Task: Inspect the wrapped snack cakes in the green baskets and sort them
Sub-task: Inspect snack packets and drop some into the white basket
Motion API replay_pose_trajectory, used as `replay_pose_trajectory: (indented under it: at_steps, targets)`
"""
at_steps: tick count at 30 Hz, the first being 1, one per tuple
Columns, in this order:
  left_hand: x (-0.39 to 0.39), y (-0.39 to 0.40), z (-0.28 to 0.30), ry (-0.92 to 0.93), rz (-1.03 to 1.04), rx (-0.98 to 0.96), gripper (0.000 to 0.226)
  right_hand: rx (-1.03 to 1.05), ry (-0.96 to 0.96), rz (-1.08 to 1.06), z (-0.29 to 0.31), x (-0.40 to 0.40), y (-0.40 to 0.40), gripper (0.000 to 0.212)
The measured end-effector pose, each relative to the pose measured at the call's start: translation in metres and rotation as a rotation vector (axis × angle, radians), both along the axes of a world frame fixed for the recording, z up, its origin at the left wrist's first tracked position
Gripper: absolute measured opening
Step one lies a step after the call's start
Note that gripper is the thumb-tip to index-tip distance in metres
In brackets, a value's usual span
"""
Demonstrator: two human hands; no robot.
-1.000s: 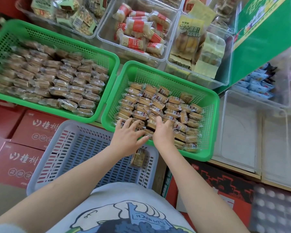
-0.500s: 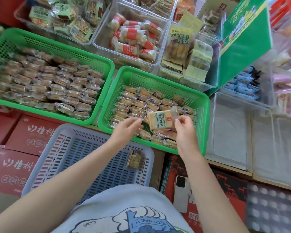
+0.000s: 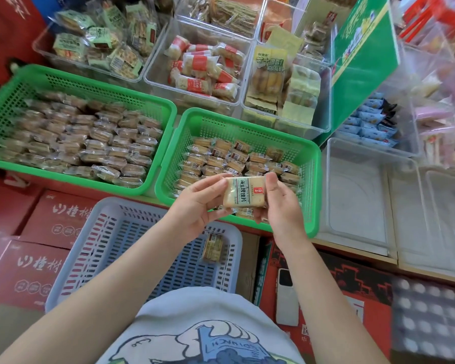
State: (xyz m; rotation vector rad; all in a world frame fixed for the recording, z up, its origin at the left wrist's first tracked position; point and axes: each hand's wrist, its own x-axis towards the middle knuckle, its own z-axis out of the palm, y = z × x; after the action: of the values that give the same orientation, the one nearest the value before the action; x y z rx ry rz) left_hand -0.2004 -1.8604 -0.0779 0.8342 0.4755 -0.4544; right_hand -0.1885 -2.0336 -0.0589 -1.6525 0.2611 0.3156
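Both hands are up over the near edge of the right green basket (image 3: 316, 179), sharing one wrapped snack cake (image 3: 243, 192), label side up. The left hand (image 3: 198, 206) pinches its left end between thumb and curled fingers; the right hand (image 3: 280, 203) grips the right end, thumb on top. Below it, that basket is part-filled with packed cakes (neat rows toward the far side). The left green basket (image 3: 37, 74) is packed nearly full. Nearer, a grey-blue basket (image 3: 95, 214) holds a single wrapped cake (image 3: 212, 246). A phone (image 3: 286, 298) lies on a red carton, near right.
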Motion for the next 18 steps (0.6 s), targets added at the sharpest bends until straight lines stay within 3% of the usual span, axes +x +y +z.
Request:
replay_pose_trajectory:
  at_steps: [4, 9, 13, 16, 18]
  targets:
    - [-0.008, -0.003, -0.001, 0.142, 0.049, 0.024, 0.025, -0.068, -0.132, 0.092, 0.003, -0.010, -0.006, 0.050]
    - [-0.018, -0.003, 0.002, 0.184, 0.012, -0.093, 0.031, 0.027, -0.098, 0.028, 0.002, -0.022, -0.007, 0.034]
    - [-0.025, 0.000, 0.006, 0.085, -0.080, -0.076, 0.023, -0.200, -0.233, -0.015, 0.003, -0.027, -0.013, 0.025]
    - [-0.029, -0.004, 0.010, -0.007, -0.093, 0.014, 0.004, -0.438, -0.461, -0.064, 0.000, -0.028, -0.017, 0.024]
    - [-0.032, -0.009, 0.013, -0.039, -0.079, 0.132, 0.013, -0.557, -0.582, -0.098, -0.004, -0.031, -0.015, 0.025]
